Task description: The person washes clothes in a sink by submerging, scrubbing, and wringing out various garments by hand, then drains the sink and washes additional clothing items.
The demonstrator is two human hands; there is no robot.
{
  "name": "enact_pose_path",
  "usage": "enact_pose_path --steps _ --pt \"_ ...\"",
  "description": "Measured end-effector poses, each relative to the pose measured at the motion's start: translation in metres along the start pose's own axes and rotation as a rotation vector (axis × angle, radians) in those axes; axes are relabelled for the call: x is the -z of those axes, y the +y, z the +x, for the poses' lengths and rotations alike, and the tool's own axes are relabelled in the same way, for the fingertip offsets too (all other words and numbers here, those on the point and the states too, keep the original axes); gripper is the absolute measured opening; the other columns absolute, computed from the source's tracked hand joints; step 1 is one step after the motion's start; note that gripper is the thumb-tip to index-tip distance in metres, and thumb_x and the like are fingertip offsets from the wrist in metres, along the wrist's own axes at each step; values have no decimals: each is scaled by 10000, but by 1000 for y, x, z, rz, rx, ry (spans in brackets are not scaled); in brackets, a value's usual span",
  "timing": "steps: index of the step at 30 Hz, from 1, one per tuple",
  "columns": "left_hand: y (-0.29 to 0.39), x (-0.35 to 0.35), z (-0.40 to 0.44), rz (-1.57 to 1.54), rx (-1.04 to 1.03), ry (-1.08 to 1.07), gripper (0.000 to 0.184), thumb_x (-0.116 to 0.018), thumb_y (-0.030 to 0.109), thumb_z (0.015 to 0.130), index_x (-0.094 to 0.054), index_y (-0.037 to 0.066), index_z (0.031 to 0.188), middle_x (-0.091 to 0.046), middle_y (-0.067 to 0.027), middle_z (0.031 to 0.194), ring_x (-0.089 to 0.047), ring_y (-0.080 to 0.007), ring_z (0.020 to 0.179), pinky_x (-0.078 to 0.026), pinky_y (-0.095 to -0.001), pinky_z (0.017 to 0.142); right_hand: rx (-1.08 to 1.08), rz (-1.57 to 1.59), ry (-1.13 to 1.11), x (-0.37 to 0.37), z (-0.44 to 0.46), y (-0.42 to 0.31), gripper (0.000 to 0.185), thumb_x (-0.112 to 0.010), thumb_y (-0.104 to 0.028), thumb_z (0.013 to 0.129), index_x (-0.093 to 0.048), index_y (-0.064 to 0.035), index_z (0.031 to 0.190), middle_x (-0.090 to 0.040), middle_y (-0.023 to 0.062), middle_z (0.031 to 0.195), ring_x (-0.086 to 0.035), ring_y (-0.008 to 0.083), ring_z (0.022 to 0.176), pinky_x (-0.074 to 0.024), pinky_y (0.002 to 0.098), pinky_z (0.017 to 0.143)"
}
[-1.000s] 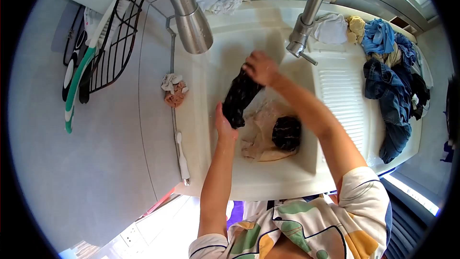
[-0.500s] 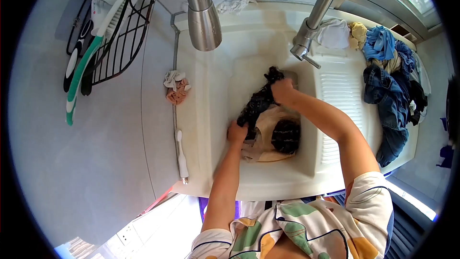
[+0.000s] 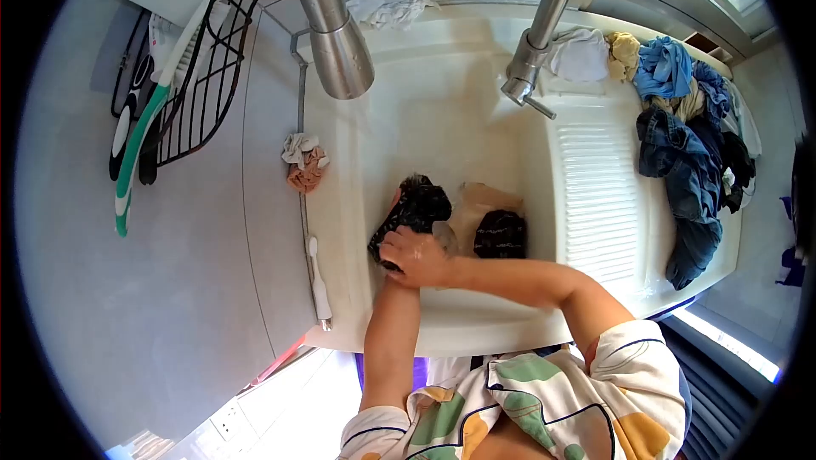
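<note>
A wet black garment (image 3: 416, 205) with small pale marks is bunched up at the left side of the white sink basin (image 3: 433, 133). It covers most of my left hand (image 3: 396, 195), of which only a bit of skin shows at the garment's left edge; that hand grips the cloth. My right hand (image 3: 415, 258) lies across the near end of the garment, just above my left wrist, its fingers closed on the fabric. To the right, in the basin, are a beige cloth (image 3: 480, 201) and a second black piece with pale lettering (image 3: 500, 235).
A ribbed washboard (image 3: 599, 196) adjoins the basin, with jeans (image 3: 680, 175) and other clothes piled beyond it. Two metal spouts, one left (image 3: 340, 52) and one right (image 3: 527, 69), hang over the sink. A white brush (image 3: 319, 281) and crumpled cloths (image 3: 304, 162) line the left rim.
The black garment, stretched diagonally between my hands before, is now gathered at the left. My right hand has come down and left to my left wrist; my left hand is now mostly covered.
</note>
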State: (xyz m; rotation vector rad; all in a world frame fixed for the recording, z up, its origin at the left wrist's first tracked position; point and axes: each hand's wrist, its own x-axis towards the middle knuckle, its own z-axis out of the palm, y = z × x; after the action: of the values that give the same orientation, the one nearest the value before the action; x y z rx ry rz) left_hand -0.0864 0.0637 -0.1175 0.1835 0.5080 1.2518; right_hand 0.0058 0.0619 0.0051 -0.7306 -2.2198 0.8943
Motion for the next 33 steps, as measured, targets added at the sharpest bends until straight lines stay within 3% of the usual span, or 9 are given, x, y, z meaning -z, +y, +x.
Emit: enact_pose_path --steps 5,7,9,13,15,20,23,29,33 --pt "-6 10 19 784 -216 -72 277 -351 274 838 -525 68 905 -541 -76 934 -525 -203 844 -418 -332 754 -105 -277 -115 21 28 81 257 -587 -259 594 -507 -47 716 -517 110 765 -506 301 738 -435 402 612" --pt "16 -79 10 -77 -27 491 280 -353 254 833 -515 63 957 -535 -81 960 -531 -199 849 -433 -346 719 -364 -312 -170 43 45 138 290 -569 -302 644 -510 -49 773 -531 131 847 -502 309 820 -430 409 638" --pt "14 -52 3 -13 -45 597 299 -380 245 820 -500 54 1017 -531 -101 989 -529 -202 874 -436 -343 727 -516 -408 -137 59 45 165 334 -529 -343 704 -505 -71 897 -477 145 998 -450 338 930 -391 427 761" --pt "-12 -43 -7 811 191 898 488 -426 306 794 -300 114 1224 -449 -184 1111 -501 -308 918 -417 -369 771 -432 -627 100 43 23 201 455 -480 -395 742 -432 -119 1100 -328 140 1205 -326 350 1090 -291 476 875" --pt "-30 -24 -2 2013 141 615 608 -446 331 776 -144 202 1288 -335 -268 1176 -455 -381 969 -405 -403 774 -312 -822 -47 5 -6 191 546 -474 -435 736 -348 -189 1206 -199 111 1301 -217 346 1169 -194 525 915" --pt "-18 -38 2 2018 497 587 662 -503 308 743 -138 251 1293 -201 -317 1226 -353 -420 1074 -340 -414 859 -375 -608 -393 29 6 190 610 -508 -445 704 -295 -243 1239 -157 97 1325 -185 324 1191 -214 551 898" --pt "-19 -12 2 1908 517 598 661 -529 287 729 -178 245 1288 -203 -264 1258 -306 -392 1122 -303 -377 902 -495 -186 -237 50 19 214 649 -563 -400 673 -280 -266 1240 -120 88 1332 -206 355 1171 -262 552 876" --pt "8 -50 17 -96 69 687 522 -452 315 783 -280 176 1256 -330 -120 1237 -297 -257 1143 -193 -315 959 -561 -26 -157 5 4 162 613 -624 -198 619 -360 -229 1171 -297 123 1219 -348 378 1053 -352 428 855" --pt "3 -8 22 -203 -13 94 472 -379 362 813 -335 109 1210 -347 -102 1226 -319 -249 1126 -227 -349 944 -302 206 -102 7 3 45 381 -578 -95 636 -468 -143 998 -469 108 901 -499 285 822 -437 345 677"
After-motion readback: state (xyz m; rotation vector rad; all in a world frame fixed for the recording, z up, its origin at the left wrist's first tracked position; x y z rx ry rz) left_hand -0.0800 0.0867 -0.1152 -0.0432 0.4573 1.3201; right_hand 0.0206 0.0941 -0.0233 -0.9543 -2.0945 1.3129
